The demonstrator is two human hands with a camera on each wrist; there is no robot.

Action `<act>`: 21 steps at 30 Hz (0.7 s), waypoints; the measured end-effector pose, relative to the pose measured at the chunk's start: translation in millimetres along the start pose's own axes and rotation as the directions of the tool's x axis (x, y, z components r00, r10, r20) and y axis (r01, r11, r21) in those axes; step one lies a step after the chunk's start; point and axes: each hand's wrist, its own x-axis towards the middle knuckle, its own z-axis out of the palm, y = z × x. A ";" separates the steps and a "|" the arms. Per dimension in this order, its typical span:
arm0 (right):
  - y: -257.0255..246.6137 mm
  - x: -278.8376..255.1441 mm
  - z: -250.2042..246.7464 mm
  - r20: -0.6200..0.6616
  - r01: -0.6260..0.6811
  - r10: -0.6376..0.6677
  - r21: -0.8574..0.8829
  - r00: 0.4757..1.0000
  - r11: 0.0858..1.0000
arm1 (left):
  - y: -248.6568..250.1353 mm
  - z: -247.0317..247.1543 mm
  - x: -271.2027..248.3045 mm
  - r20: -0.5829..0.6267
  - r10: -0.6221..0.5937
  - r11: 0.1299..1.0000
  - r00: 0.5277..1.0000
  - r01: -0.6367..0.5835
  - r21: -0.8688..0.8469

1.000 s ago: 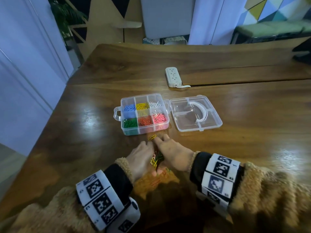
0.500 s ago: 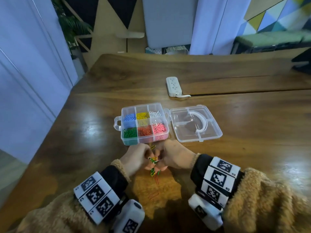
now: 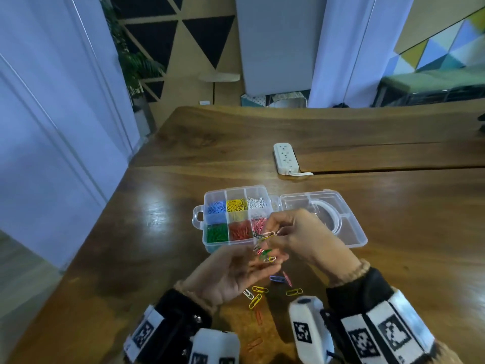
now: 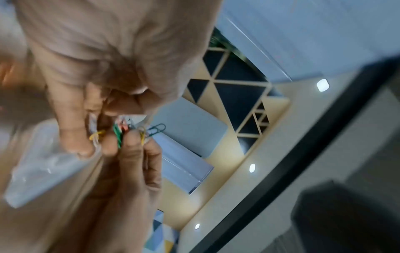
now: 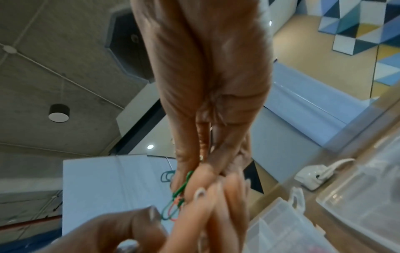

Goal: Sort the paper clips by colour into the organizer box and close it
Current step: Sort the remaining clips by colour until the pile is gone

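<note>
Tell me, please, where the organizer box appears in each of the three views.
Head: organizer box at centre, beyond both hands, lid open rightward.
Left wrist: blurred clear plastic at left edge, probably the box.
Right wrist: lower right corner.
Shared landmark: the bunch of clips between the fingers.

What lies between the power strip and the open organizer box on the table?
Nothing: in the head view, bare wood separates the power strip from the organizer box; only the strip's own cord curls at its near end.

wooden table (image 3: 393, 258) — organizer box (image 3: 210, 248), power strip (image 3: 285, 158), loose clips (image 3: 256, 300)
</note>
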 end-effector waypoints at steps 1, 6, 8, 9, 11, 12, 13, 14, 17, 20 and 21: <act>-3.9 -1.0 -0.6 -0.018 0.027 -0.028 -0.033 0.999 0.999 | 0.6 4.4 1.4 -0.002 0.010 0.997 1.000 -0.010 -0.070; -12.3 -3.1 5.4 0.023 0.145 -0.145 -0.289 0.989 0.946 | 0.7 4.8 17.3 -0.004 0.019 0.993 1.000 -0.019 -0.115; -8.5 -2.8 11.6 0.077 0.201 -0.186 -0.327 0.980 0.923 | 0.3 1.5 25.2 0.001 0.040 0.992 0.999 -0.039 -0.116; -5.5 -1.9 14.5 0.105 0.237 -0.213 -0.339 0.971 0.910 | -0.8 -0.5 28.1 -0.001 0.061 0.992 0.998 -0.061 -0.115; -0.1 -0.9 17.5 0.129 0.282 -0.253 -0.335 0.959 0.899 | -4.4 -1.3 32.2 -0.008 0.106 0.986 0.994 -0.106 -0.132; 2.1 -0.4 17.4 0.127 0.296 -0.268 -0.318 0.955 0.901 | -7.8 -3.3 34.0 -0.023 0.116 0.980 0.993 -0.118 -0.160; 4.4 0.7 16.8 0.115 0.309 -0.287 -0.286 0.951 0.907 | -10.3 -4.3 34.4 -0.037 0.118 0.973 0.992 -0.123 -0.195; 5.9 1.4 15.7 0.086 0.320 -0.308 -0.242 0.947 0.916 | -13.0 -4.9 35.0 -0.044 0.118 0.961 0.992 -0.126 -0.245; 8.7 2.4 13.6 -0.035 0.341 -0.348 -0.126 0.937 0.932 | -19.0 -5.8 38.1 -0.071 0.092 0.914 0.993 -0.113 -0.390; 11.1 1.9 11.4 -0.091 0.253 -0.250 0.025 0.964 0.967 | -18.0 -6.0 41.0 -0.091 0.040 0.902 0.995 -0.075 -0.425; 11.6 1.5 11.7 -0.090 0.228 -0.223 0.053 0.971 0.972 | -16.9 -7.4 39.8 -0.090 0.032 0.901 0.995 -0.068 -0.429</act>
